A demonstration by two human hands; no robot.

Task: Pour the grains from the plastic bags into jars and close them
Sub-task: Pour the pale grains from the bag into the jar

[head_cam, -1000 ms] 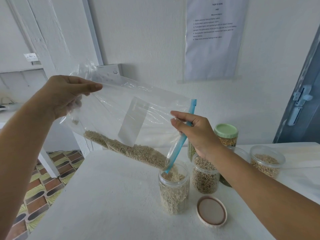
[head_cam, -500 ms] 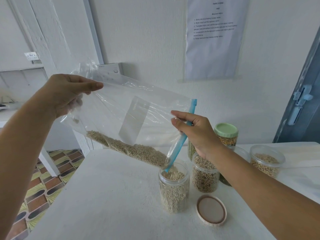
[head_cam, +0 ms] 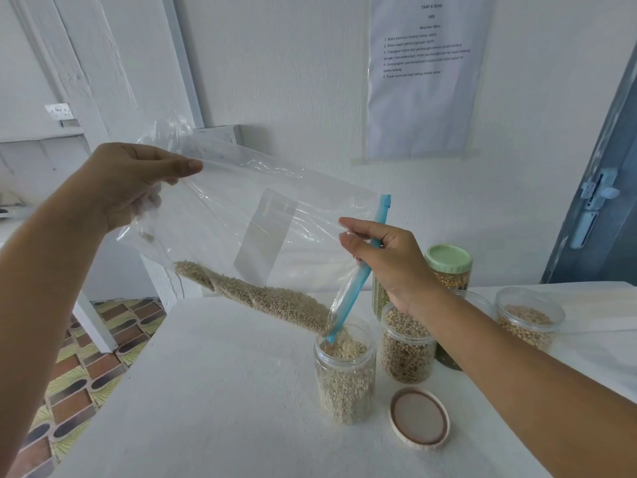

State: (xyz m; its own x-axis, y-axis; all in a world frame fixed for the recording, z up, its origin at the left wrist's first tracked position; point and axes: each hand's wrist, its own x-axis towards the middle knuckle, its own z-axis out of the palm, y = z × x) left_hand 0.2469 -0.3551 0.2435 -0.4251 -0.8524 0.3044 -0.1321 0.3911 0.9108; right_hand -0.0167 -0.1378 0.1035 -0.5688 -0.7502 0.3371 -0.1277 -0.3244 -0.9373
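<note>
Left hand [head_cam: 127, 188] is gripping the upper closed corner of a clear zip bag [head_cam: 248, 215], fingers clamped on the plastic and holding that end high. Right hand [head_cam: 389, 260] is pinching the bag's mouth edge at the blue zip strip [head_cam: 362, 274], thumb and fingers closed on it. The bag is hanging tilted between the two hands, mouth end lowest.

Pale grains [head_cam: 255, 294] are lying in a sloping band along the bag's lower edge, running down toward the mouth. The low tip of the zip strip is sitting inside the rim of an open clear jar [head_cam: 344, 381], and grains are falling into it. This jar is standing upright on the white tabletop [head_cam: 206, 391] and is filled almost to the rim.

A loose round lid [head_cam: 419, 418], beige rim with a brownish inner face, is lying flat on the tabletop just right of the jar, not touching it.

Behind the filling jar, a second open jar of speckled beans [head_cam: 406, 350] is standing upright, partly under the right wrist. Further back, a green-lidded jar [head_cam: 448, 267] is holding yellowish kernels. Another jar of green grains [head_cam: 379, 298] is showing only as a sliver behind the right hand. At far right, an open low jar of tan grains [head_cam: 527, 319] is standing apart from the rest.

A printed sheet [head_cam: 424, 74] is taped to the wall above.
</note>
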